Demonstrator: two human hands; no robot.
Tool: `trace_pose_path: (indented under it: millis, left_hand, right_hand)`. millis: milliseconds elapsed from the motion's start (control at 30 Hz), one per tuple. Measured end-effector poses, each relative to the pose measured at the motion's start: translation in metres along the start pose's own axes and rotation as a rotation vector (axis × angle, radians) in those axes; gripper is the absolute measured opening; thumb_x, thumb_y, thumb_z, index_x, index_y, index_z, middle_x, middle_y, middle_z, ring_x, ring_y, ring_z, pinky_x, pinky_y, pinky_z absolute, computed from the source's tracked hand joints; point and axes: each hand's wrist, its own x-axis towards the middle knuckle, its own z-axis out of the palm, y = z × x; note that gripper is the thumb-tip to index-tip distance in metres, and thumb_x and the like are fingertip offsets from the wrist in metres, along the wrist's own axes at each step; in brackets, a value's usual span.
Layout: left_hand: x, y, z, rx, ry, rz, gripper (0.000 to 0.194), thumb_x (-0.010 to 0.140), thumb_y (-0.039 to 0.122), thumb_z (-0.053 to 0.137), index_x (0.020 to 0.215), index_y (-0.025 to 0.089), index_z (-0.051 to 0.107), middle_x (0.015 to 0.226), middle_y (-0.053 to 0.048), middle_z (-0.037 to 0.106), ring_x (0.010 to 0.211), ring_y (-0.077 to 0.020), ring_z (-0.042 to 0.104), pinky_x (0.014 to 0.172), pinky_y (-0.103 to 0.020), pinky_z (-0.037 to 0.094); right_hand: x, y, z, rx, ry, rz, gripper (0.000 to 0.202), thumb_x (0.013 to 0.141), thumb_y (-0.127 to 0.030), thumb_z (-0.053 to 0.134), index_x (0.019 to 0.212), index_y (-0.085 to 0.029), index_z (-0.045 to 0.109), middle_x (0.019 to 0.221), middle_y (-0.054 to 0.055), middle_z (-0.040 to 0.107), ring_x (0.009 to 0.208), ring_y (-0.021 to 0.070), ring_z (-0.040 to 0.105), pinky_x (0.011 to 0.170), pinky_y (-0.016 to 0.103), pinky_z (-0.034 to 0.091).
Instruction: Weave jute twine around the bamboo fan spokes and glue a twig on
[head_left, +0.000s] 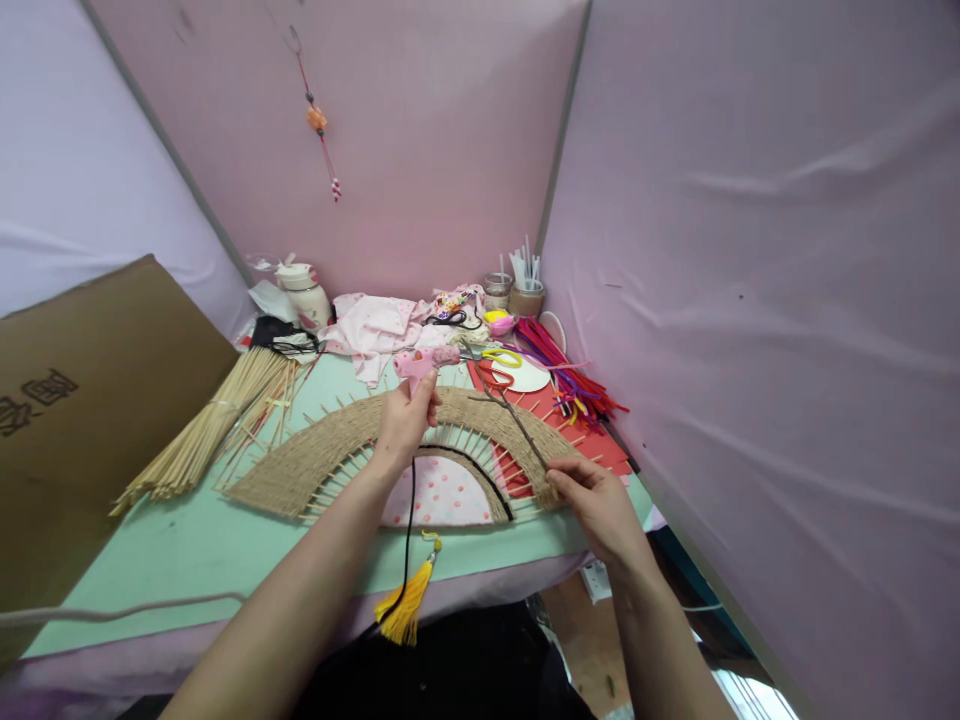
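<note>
My left hand (411, 415) is closed around the handle of a pink hot glue gun (426, 362), held over the upper middle of a fan-shaped piece. That woven fan (300, 465) is made of tan cord on thin wooden sticks, with a half-round of pink dotted fabric (439, 490) at its lower centre. A black cord edges part of the fabric's arc. Between its fingertips my right hand (596, 500) pinches the lower end of a thin brown twig (523, 428), which slants up to the left across the fan's right side. A yellow tassel (407, 607) hangs below the fan.
Bundled wooden sticks (199, 430) lie at left beside a cardboard box (105, 400). Behind the fan are scissors (499, 368), pink cloth (375, 325), a bottle (304, 295) and jars (527, 295). Colourful pipe cleaners (559, 360) lie at right over red sheets (611, 452). Fabric walls enclose the table.
</note>
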Motion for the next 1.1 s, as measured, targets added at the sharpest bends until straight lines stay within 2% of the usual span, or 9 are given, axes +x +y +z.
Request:
trace_pose_path:
  millis: [233,1100]
  left_hand:
    - [0.005,-0.003,-0.001,-0.004,0.007,-0.025,0.047,0.079,0.063,0.054,0.066,0.017,0.053,0.055,0.001,0.056,0.041,-0.0099,0.049,0.044,-0.024,0.039]
    - [0.009,-0.012,-0.011,0.134,0.046,-0.02,0.049,0.077,0.065,0.052,0.065,0.019,0.056,0.046,0.001,0.054,0.042,-0.0139,0.051,0.048,-0.026,0.04]
  right_hand:
    - [-0.002,0.001,0.0,0.029,-0.029,0.013,0.032,0.06,-0.041,0.081,0.08,-0.017,0.074,0.069,0.002,0.067,0.06,0.0126,0.054,0.058,0.026,0.043]
    - [-0.005,0.002,-0.002,-0.018,-0.026,-0.007,0.032,0.062,-0.042,0.08,0.081,-0.017,0.074,0.071,0.003,0.069,0.063,0.0147,0.057,0.061,0.028,0.046]
